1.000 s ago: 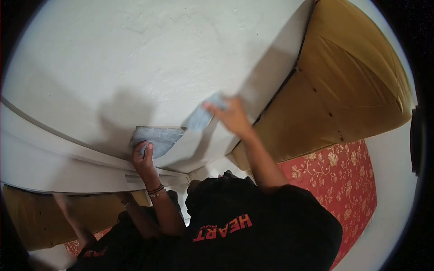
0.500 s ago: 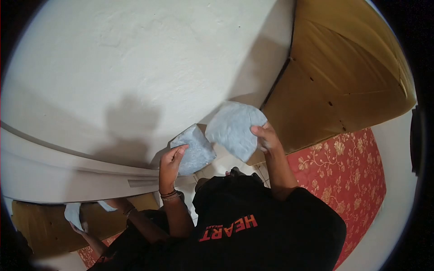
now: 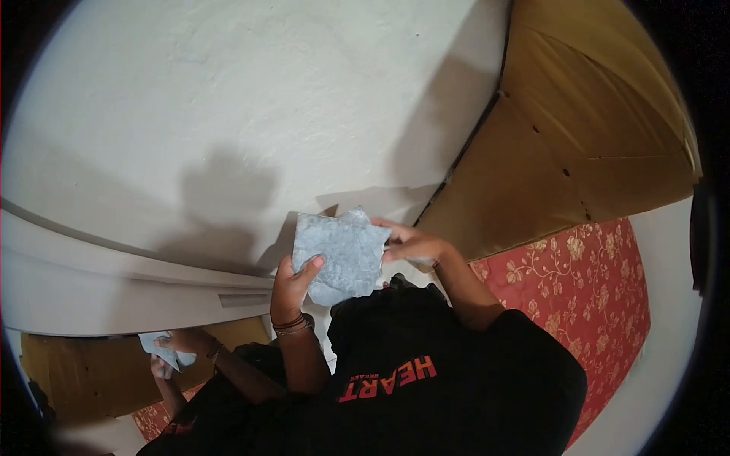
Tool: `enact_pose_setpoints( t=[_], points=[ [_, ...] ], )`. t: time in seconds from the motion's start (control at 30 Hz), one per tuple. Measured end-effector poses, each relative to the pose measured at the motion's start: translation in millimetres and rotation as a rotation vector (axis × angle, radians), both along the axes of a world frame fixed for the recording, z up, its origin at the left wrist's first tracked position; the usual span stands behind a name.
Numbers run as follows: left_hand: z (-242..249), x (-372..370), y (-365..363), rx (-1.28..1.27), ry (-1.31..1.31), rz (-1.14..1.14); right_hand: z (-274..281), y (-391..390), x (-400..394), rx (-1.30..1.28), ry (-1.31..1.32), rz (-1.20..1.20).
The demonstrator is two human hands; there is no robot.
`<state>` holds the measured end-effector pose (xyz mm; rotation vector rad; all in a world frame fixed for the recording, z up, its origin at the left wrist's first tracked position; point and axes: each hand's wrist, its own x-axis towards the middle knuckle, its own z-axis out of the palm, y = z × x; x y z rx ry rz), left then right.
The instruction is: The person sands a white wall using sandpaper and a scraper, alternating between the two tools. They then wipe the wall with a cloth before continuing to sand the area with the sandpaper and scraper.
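Bumpy white wall (image 3: 228, 83); left hand (image 3: 290, 287) pinches mottled grey cloth (image 3: 346, 251) (squarish, ragged top); right hand (image 3: 422, 247) at its edge, grip unclear.

Left hand (image 3: 293, 287) grips overlapped grey pieces (image 3: 342, 254); right hand (image 3: 417, 248) at their right edge. White wall (image 3: 289, 91) beyond, red floral panel (image 3: 566, 285) right.

The held material (image 3: 342, 254) is showing mottled pale blue-grey, while the black shirt (image 3: 494, 380) is bearing red-to-orange lettering (image 3: 409, 372). Dark spots are dotting the mustard-brown upholstery (image 3: 608, 114), pale gold flowers and curling stems are patterning the red fabric (image 3: 532, 285), and grey shadows (image 3: 228, 194) are tinting the off-white wall (image 3: 289, 91).
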<state>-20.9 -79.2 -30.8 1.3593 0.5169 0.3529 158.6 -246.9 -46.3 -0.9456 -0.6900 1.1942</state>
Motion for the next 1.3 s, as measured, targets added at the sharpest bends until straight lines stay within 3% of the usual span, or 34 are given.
enact_pose_setpoints(
  t=[0.07,0.13,0.2,0.3,0.4,0.47,0.5,0.53,0.57,0.6,0.63,0.7,0.73,0.77,0.8,0.87,0.93,0.97,1.0,1.03,1.07,1.1,1.17,1.27,1.3],
  points=[
    [0,0,5,0.010,0.003,-0.003,-24,2,-1,-0.309,-0.102,0.387],
    [2,-1,10,0.190,0.192,-0.160,-20,7,-21,-0.369,-0.136,0.398],
    [0,-2,11,0.168,0.185,-0.142,-29,12,-35,-0.224,0.020,0.217],
    [0,-4,11,0.116,0.172,-0.101,-38,11,-27,-0.214,0.018,0.309],
    [11,-9,14,0.223,0.230,0.092,-47,4,-17,-0.140,0.117,0.402],
    [11,-16,23,0.316,0.119,0.210,-36,3,-17,-0.127,0.180,0.430],
    [10,-25,31,0.484,0.110,0.229,-30,5,-18,-0.270,0.133,0.347],
    [7,-29,33,0.482,0.115,0.232,-28,5,-18,-0.412,0.087,0.262],
    [4,-33,34,0.354,-0.167,0.541,-34,5,-13,-0.417,0.095,0.268],
    [8,-36,32,0.214,-0.445,0.845,-49,3,-2,-0.574,-0.260,0.215],
    [20,-35,33,0.211,-0.425,0.855,-68,-1,9,-0.721,-0.621,0.164],
    [44,-28,42,0.230,-0.763,0.997,-141,-24,39,-0.797,-0.663,-0.045],
    [29,-35,51,0.237,-0.758,1.006,-188,-39,54,-0.853,-0.633,-0.193],
    [0,-43,67,0.475,-0.427,1.051,-230,-47,66,-0.962,-0.504,-0.412],
    [7,-38,67,0.365,-0.300,1.091,-238,-39,66,-0.953,-0.501,-0.402],
    [19,-27,68,0.131,-0.054,1.129,-252,-31,59,-0.971,-0.870,-0.322],
    [36,-11,54,0.217,-0.435,1.027,-288,4,38,-0.892,-0.868,-0.206],
    [41,-7,49,0.218,-0.430,1.027,-260,30,13,-0.688,-0.968,-0.285],
    [44,-7,47,0.212,-0.335,1.074,-194,63,-5,-0.698,-0.953,0.000],
    [46,-7,45,0.202,-0.239,1.116,-244,104,-23,-0.520,-1.025,-0.030],
    [35,-19,55,0.204,-0.264,1.071,-214,134,-43,-0.381,-0.939,-0.007],
    [23,-30,65,0.205,-0.289,1.026,-149,152,-67,-0.490,-1.017,0.062],
    [17,-40,75,0.208,-0.312,0.978,-93,169,-96,-0.373,-0.864,0.167],
    [18,-38,72,0.199,-0.335,0.997,-123,181,-108,-0.139,-0.967,-0.034],
    [18,-40,69,0.194,-0.333,1.004,-141,174,-101,-0.212,-1.014,0.059]
  ],
)
